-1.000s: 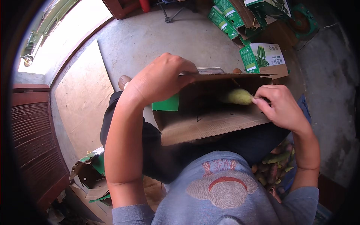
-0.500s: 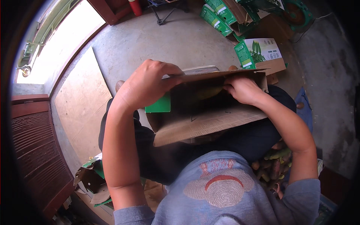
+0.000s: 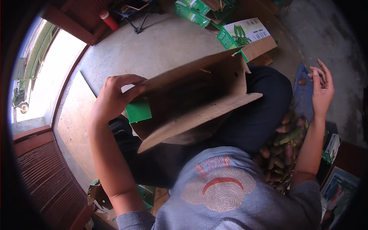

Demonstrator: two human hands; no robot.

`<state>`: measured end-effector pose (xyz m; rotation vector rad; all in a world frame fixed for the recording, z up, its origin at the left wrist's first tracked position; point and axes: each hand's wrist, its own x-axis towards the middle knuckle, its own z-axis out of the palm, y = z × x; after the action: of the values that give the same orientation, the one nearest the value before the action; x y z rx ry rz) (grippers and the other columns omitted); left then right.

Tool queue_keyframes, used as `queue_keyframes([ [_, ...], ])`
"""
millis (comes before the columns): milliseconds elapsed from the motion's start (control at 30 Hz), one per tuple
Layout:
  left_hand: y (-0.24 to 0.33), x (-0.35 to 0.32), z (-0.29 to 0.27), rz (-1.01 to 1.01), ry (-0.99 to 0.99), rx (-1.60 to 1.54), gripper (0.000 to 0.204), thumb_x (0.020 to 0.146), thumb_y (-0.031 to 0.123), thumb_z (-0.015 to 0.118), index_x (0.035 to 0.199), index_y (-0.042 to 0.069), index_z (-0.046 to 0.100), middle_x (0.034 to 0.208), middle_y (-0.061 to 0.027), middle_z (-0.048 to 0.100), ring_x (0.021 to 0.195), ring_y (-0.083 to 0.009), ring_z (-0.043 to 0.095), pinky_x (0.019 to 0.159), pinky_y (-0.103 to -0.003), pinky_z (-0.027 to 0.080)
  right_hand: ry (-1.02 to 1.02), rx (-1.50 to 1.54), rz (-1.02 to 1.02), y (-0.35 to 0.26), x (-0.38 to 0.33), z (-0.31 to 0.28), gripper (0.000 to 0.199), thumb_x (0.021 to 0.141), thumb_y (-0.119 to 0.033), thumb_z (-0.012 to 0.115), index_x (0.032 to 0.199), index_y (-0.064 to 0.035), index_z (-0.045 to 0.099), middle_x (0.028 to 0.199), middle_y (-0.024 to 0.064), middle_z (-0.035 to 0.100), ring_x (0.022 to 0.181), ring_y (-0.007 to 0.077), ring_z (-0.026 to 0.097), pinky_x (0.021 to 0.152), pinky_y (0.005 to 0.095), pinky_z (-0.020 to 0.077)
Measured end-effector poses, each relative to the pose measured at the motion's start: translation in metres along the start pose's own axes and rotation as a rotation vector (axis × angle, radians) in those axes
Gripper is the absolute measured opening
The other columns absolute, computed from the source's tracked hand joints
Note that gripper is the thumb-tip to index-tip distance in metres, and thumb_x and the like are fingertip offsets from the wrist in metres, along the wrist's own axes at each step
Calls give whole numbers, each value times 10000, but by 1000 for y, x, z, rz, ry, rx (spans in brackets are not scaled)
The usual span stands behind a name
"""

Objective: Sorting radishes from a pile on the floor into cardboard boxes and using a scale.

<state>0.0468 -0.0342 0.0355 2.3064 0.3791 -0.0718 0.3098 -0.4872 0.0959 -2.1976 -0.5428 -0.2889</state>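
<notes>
An open brown cardboard box [image 3: 199,119] rests tilted across my lap, its mouth facing me. A green end flap [image 3: 138,111] sticks out at its left. My left hand [image 3: 115,96] pinches the box's upper left edge, thumb and fingers closed on it. The inside is dark; a small light-brown strip shows by the upper wall, too faint to name. My right hand [image 3: 322,86] is off the box, raised at the right with fingers apart and nothing in them. Below it lie a blue cloth [image 3: 303,92] and a pile of reddish-brown and green long vegetables [image 3: 283,149].
A green-and-white printed carton [image 3: 245,34] stands beyond my right knee, with more green cartons [image 3: 193,13] behind. A flat board [image 3: 76,119] lies on the floor at left. A red bottle [image 3: 109,20] stands far left. An opened carton [image 3: 101,195] sits by my left elbow.
My right hand has come out of the box and swung right, over the blue cloth. The box has tilted, its right end higher, and my left hand still holds its edge.
</notes>
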Motion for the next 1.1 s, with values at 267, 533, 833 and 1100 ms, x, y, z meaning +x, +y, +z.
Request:
queue_keyframes([
  [267, -30, -26, -16, 31, 194, -140, 500, 1010, 392, 576, 1334, 14, 619, 1316, -192, 649, 1246, -302, 613, 1105, -452, 437, -177, -507, 370, 231, -120, -96, 281, 923, -116, 656, 1202, -97, 679, 889, 151, 735, 729, 243, 701, 686, 367, 547],
  [533, -95, -55, -33, -131, 332, -294, 496, 1063, 350, 498, 1319, -63, 593, 1335, -198, 618, 1320, -281, 542, 1177, -450, 368, -306, -424, 891, 409, -328, -202, 223, 925, -35, 599, 1129, -45, 688, 895, 106, 702, 766, 198, 674, 666, 333, 536],
  [833, -157, -111, -44, -349, 240, -126, 418, 1055, 366, 524, 1190, -9, 649, 1313, -179, 640, 1306, -249, 552, 1167, -446, 371, -297, -122, 1441, 409, -396, -195, 242, 940, -4, 552, 1164, -63, 625, 861, 24, 652, 618, 112, 594, 504, 256, 457],
  [1100, -135, -104, -9, -420, 224, -214, 361, 1043, 388, 546, 933, 52, 621, 1218, -203, 679, 1279, -277, 583, 1147, -448, 398, -313, -27, 1397, 425, -409, -160, 214, 940, -47, 615, 1153, -46, 640, 857, 25, 648, 646, 107, 601, 518, 261, 456],
])
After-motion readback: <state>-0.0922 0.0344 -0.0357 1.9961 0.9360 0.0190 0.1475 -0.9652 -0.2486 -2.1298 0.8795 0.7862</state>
